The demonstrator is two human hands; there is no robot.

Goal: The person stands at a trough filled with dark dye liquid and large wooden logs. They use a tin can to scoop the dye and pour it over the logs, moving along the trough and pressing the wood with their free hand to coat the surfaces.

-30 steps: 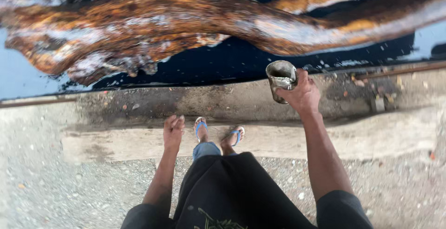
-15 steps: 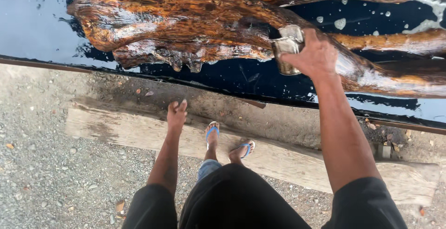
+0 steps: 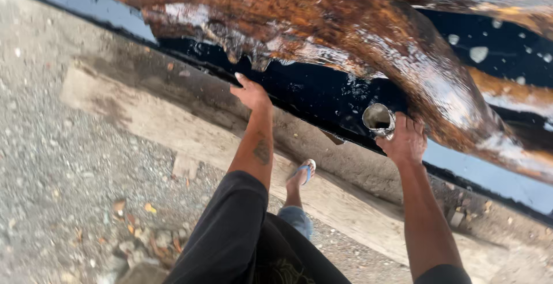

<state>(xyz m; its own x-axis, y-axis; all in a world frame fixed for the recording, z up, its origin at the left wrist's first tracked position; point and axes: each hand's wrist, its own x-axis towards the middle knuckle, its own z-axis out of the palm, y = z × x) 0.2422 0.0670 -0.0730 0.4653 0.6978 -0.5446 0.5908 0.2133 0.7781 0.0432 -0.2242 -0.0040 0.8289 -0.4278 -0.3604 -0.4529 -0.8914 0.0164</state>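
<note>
My right hand (image 3: 406, 142) grips a small metal can (image 3: 378, 120) with its open mouth turned toward me, held against the glossy dark surface beside a large wet-looking brown wood slab (image 3: 357, 36). My left hand (image 3: 250, 92) reaches out with fingers loosely extended and rests at the dark slab's near edge (image 3: 299, 97), holding nothing. White specks lie on the glossy black surface (image 3: 478, 53) to the right. My foot in a blue sandal (image 3: 304, 172) stands below on a concrete strip.
A concrete strip (image 3: 144, 120) runs along the slab's edge, with gravel ground (image 3: 52, 163) and a few dry leaves (image 3: 135, 209) to the left. Small stones and debris (image 3: 461, 215) lie near the edge on the right.
The view swung and tilted. My left hand rose from my side up to the slab's edge. My right hand with the can came lower and nearer the edge.
</note>
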